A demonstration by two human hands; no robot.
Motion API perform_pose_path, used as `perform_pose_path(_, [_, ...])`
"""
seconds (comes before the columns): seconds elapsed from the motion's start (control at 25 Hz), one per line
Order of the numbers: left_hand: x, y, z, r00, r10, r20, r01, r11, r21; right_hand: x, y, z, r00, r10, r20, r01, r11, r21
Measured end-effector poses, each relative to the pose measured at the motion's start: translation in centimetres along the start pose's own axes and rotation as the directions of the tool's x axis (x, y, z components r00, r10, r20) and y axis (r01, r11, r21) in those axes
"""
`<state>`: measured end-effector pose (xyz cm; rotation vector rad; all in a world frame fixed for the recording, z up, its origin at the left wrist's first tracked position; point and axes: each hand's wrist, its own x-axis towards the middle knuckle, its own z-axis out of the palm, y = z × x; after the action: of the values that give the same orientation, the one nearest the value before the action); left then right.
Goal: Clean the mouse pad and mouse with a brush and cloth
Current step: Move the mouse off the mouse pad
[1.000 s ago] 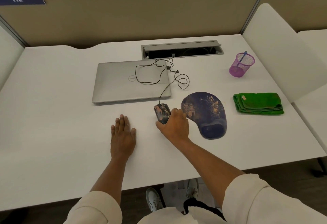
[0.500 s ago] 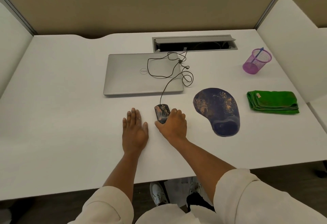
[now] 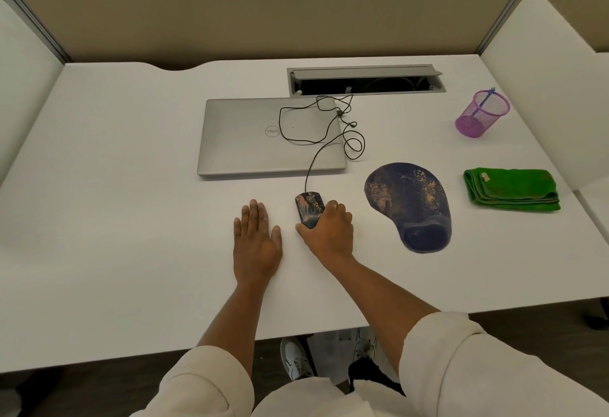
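A dark wired mouse smeared with pale dirt lies on the white desk, and my right hand grips its near right side. My left hand rests flat on the desk just left of the mouse, fingers straight. To the right lies a dark blue mouse pad with a wrist rest, speckled with tan dust. A folded green cloth sits further right. A thin blue brush stands in a purple mesh cup at the back right.
A closed silver laptop lies behind my hands, with the mouse cable looping over its right side. An open grey cable hatch is set in the desk behind it. White dividers flank both sides.
Both hands stay where they were, the right still on the mouse. The camera view has shifted slightly; nothing on the desk has moved.
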<state>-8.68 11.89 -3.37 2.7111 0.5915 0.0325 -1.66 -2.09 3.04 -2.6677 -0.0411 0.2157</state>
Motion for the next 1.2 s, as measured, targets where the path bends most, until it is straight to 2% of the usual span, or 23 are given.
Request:
perform_pose_path(0.24, [0.2, 0.1, -0.3, 0.999, -0.011, 0.036, 0.012, 1.000, -0.014, -0.2, 0.7, -0.4, 0.999, -0.031, 0.043, 0.030, 0.999, 0.019])
perform_pose_path(0.4, [0.4, 0.6, -1.4, 0.999, -0.016, 0.042, 0.021, 0.993, -0.112, 0.0, 1.4, -1.6, 0.999, -0.041, -0.007, 0.041, 0.998, 0.049])
perform_pose_path(0.56, [1.0, 2.1, -2.5, 0.999, 0.042, 0.008, -0.040, 0.984, -0.171, 0.9, 3.1, -3.3, 0.998, -0.036, -0.053, 0.039, 0.997, 0.071])
perform_pose_path(0.76, [2.0, 7.2, -3.9, 0.986, 0.153, -0.065, -0.165, 0.954, -0.251, 1.9, 6.1, -5.6, 0.980, -0.090, -0.175, 0.106, 0.991, 0.083])
perform_pose_path(0.92, [3.0, 12.1, -3.7, 0.967, 0.236, -0.097, -0.253, 0.937, -0.241, 3.4, 9.1, -7.9, 0.976, -0.074, -0.202, 0.095, 0.991, 0.095])
perform_pose_path(1.04, [3.6, 16.3, -3.0, 0.958, 0.276, -0.076, -0.286, 0.929, -0.235, 4.6, 11.6, -9.7, 0.972, -0.038, -0.231, 0.072, 0.987, 0.142])
perform_pose_path(1.2, [5.2, 23.2, -1.4, 0.914, 0.403, -0.034, -0.399, 0.883, -0.248, 7.1, 15.5, -12.1, 0.959, -0.004, -0.284, 0.059, 0.981, 0.183])
